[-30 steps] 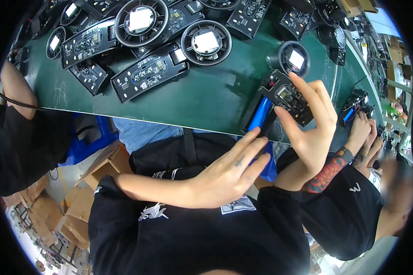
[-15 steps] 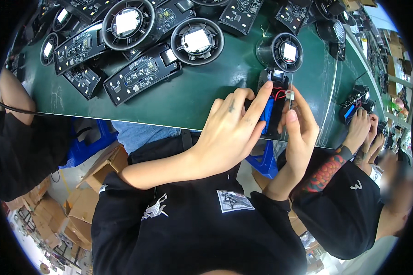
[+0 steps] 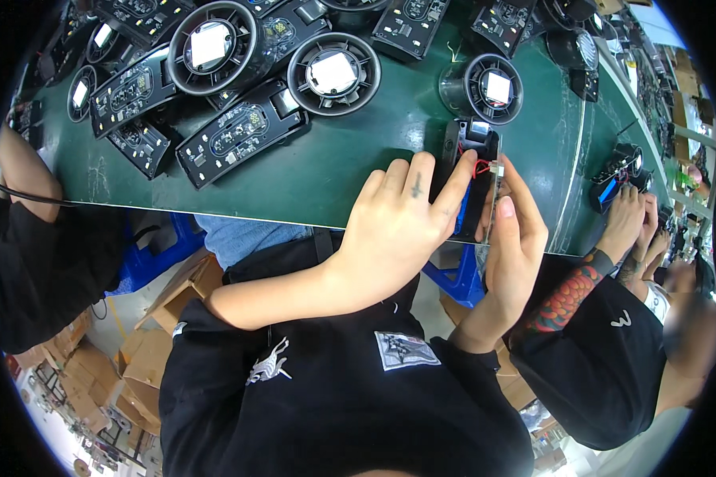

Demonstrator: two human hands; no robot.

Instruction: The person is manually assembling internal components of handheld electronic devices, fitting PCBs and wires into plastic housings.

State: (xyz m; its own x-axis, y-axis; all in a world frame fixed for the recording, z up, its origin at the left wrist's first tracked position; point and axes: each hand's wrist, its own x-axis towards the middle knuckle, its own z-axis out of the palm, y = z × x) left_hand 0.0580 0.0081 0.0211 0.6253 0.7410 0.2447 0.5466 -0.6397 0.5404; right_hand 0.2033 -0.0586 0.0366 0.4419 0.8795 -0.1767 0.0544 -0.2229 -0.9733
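Near the table's front edge lies an open black handle-shaped housing, with a blue battery inside it. My left hand is closed over the housing's left side; its index fingertip presses by the thin red wires. In my right hand, a narrow circuit board is pinched between thumb and fingers, tilted edge-on beside the housing. The red wires run to a small white connector at the board's upper end. My left fingers partly hide the battery. Just beyond the housing is a round black fan head.
Several black fan heads and handle housings with circuit boards crowd the green table's far left. At right, a co-worker's hands handle a similar unit. Another person's arm is at left. Cardboard boxes stand below.
My left index finger has drawn down slightly from the housing's top to the red wires. The circuit board now stands more edge-on in my right hand, and the left hand covers more of the battery.
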